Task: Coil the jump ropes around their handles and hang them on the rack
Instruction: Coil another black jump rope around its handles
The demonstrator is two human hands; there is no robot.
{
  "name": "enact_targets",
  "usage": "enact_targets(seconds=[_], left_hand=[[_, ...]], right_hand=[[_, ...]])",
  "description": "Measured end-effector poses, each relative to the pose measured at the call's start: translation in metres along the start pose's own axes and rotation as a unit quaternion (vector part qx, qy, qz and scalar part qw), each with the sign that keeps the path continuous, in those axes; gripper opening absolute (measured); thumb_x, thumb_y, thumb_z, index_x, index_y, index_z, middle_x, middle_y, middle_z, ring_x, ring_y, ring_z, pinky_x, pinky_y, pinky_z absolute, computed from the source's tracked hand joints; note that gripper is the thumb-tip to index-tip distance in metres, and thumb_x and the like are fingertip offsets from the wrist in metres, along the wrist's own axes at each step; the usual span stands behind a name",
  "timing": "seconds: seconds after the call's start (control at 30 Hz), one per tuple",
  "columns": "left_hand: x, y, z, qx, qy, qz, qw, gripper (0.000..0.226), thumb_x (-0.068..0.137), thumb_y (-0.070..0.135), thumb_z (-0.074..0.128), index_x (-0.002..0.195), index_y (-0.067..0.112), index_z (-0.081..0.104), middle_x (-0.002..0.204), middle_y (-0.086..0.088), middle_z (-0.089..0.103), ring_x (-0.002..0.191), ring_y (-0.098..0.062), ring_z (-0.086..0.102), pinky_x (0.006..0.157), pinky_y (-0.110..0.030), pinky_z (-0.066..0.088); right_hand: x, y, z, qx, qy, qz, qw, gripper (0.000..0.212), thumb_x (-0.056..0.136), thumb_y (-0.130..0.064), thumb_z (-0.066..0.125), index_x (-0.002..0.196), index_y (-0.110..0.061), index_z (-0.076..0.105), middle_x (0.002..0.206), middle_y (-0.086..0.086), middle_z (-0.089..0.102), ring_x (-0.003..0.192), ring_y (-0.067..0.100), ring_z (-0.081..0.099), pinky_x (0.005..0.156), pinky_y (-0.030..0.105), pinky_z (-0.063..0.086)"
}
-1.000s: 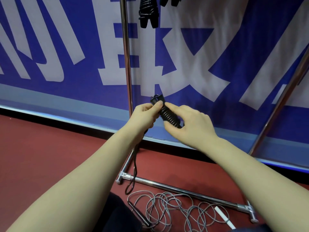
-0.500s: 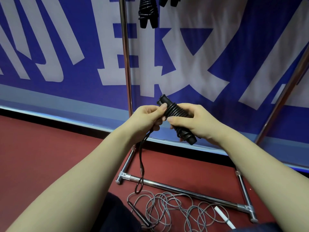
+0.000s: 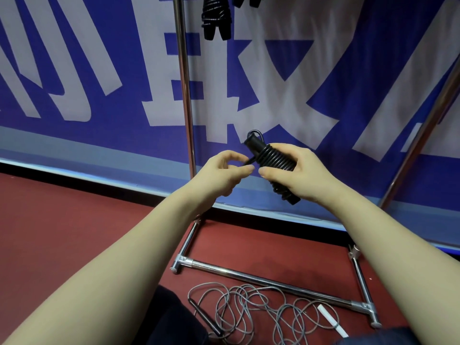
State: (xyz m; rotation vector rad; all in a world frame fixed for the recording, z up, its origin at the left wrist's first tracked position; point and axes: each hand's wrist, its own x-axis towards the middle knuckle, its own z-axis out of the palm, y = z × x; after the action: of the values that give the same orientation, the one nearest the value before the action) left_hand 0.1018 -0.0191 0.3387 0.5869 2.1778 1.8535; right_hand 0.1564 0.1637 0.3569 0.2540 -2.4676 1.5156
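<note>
Now: black jump rope [image 3: 272,160], coiled round its handles, held up in both hands before rack [image 3: 185,95].
Gripping coiled bundle with right hand [image 3: 298,175], fingers and thumb curled round it; bundle tilted, upper end toward left, small cord loop poking out at that end. Pinching short loose cord end with left hand [image 3: 224,173], thumb against forefinger, just beside bundle. Below, on red floor [image 3: 62,220]: loose grey jump rope [image 3: 249,310] in a tangle, just in front of rack's base bar [image 3: 268,280]; dark handle [image 3: 206,317] at left, white handle [image 3: 329,319] at right. Up top, cut off by frame edge: hung black ropes [image 3: 215,18] beside rack's upright. Blue-and-white banner [image 3: 74,58] behind.
</note>
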Motion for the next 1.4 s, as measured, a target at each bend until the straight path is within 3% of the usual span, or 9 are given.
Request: enact_targets(seconds=[0.2, 0.33, 0.5, 0.73, 0.8, 0.9, 1.07, 1.2, 1.4], left_hand=[[0.0, 0.001, 0.0, 0.086, 0.006, 0.033, 0.996, 0.026, 0.102, 0.025, 0.051, 0.089, 0.008, 0.065, 0.067, -0.002, 0.066, 0.062, -0.014, 0.058, 0.061, -0.022, 0.046], [0.001, 0.001, 0.003, 0.037, -0.008, -0.017, 0.999, 0.033, 0.103, 0.027, 0.05, 0.078, 0.008, 0.062, 0.059, 0.0, 0.056, 0.047, -0.01, 0.048, 0.05, -0.02, 0.042], [0.0, 0.008, 0.014, -0.026, -0.014, -0.015, 0.999, 0.033, 0.106, 0.024, 0.042, 0.087, 0.006, 0.062, 0.048, 0.01, 0.037, 0.044, -0.006, 0.027, 0.044, -0.017, 0.023], [-0.007, 0.016, 0.022, 0.034, 0.112, 0.014, 0.993, 0.047, 0.091, 0.045, 0.064, 0.074, 0.001, 0.062, 0.052, 0.005, 0.03, 0.04, -0.006, 0.024, 0.039, -0.015, 0.021], [-0.006, 0.015, 0.021, 0.014, 0.137, 0.019, 0.99, 0.043, 0.094, 0.038, 0.063, 0.073, 0.0, 0.064, 0.043, 0.011, 0.035, 0.036, -0.004, 0.029, 0.039, -0.014, 0.025], [-0.002, 0.016, 0.009, -0.046, 0.151, 0.006, 0.988, 0.034, 0.093, 0.032, 0.065, 0.065, 0.013, 0.062, 0.042, 0.013, 0.035, 0.039, -0.004, 0.03, 0.045, -0.02, 0.025], [-0.004, 0.01, -0.002, -0.089, 0.092, -0.009, 0.992, 0.049, 0.094, 0.029, 0.062, 0.049, 0.024, 0.043, 0.049, 0.007, 0.03, 0.047, -0.011, 0.017, 0.051, -0.03, 0.011], [-0.005, 0.011, -0.003, -0.126, 0.042, 0.028, 0.991, 0.048, 0.1, 0.024, 0.051, 0.052, 0.024, 0.041, 0.05, 0.007, 0.03, 0.046, -0.009, 0.018, 0.047, -0.025, 0.015], [-0.004, 0.006, -0.004, -0.106, 0.014, 0.032, 0.994, 0.049, 0.101, 0.029, 0.051, 0.054, 0.022, 0.058, 0.056, 0.003, 0.04, 0.048, -0.01, 0.022, 0.048, -0.022, 0.02]], right_hand=[[-0.002, 0.005, -0.005, -0.005, -0.005, -0.01, 1.0, 0.035, 0.083, -0.011, 0.075, 0.108, -0.032, 0.065, 0.07, 0.003, 0.063, 0.054, 0.02, 0.061, 0.053, 0.041, 0.056], [-0.005, 0.01, -0.006, -0.088, 0.011, -0.009, 0.996, 0.039, 0.082, -0.021, 0.073, 0.112, -0.043, 0.061, 0.066, -0.004, 0.065, 0.054, 0.016, 0.065, 0.054, 0.035, 0.054], [-0.003, 0.01, 0.0, -0.414, 0.069, -0.1, 0.902, 0.043, 0.088, -0.039, 0.058, 0.13, -0.043, 0.046, 0.094, -0.007, 0.064, 0.08, 0.027, 0.061, 0.066, 0.033, 0.045], [-0.002, 0.018, 0.043, -0.526, 0.182, -0.153, 0.816, 0.057, 0.072, -0.024, 0.081, 0.123, -0.004, 0.063, 0.071, 0.008, 0.062, 0.043, 0.03, 0.058, 0.046, 0.023, 0.02], [-0.002, 0.01, 0.049, -0.553, 0.168, -0.123, 0.807, 0.067, 0.079, -0.032, 0.077, 0.136, -0.006, 0.052, 0.085, 0.006, 0.064, 0.057, 0.029, 0.063, 0.047, 0.025, 0.024], [-0.006, -0.004, 0.043, -0.478, 0.065, -0.068, 0.873, 0.077, 0.091, -0.049, 0.055, 0.154, -0.026, 0.017, 0.117, -0.004, 0.055, 0.096, 0.023, 0.061, 0.066, 0.031, 0.038], [-0.007, -0.006, 0.03, -0.105, 0.021, -0.003, 0.994, 0.06, 0.078, -0.034, 0.074, 0.13, -0.043, 0.046, 0.096, -0.008, 0.058, 0.079, 0.018, 0.06, 0.073, 0.036, 0.054], [-0.005, -0.009, 0.028, 0.098, -0.063, 0.056, 0.992, 0.072, 0.083, -0.012, 0.074, 0.139, -0.041, 0.042, 0.108, 0.002, 0.064, 0.071, 0.02, 0.066, 0.059, 0.034, 0.055], [-0.002, -0.008, 0.028, 0.08, -0.043, 0.061, 0.994, 0.083, 0.078, 0.004, 0.067, 0.142, -0.043, 0.042, 0.082, 0.005, 0.061, 0.049, 0.017, 0.049, 0.044, 0.025, 0.041]])
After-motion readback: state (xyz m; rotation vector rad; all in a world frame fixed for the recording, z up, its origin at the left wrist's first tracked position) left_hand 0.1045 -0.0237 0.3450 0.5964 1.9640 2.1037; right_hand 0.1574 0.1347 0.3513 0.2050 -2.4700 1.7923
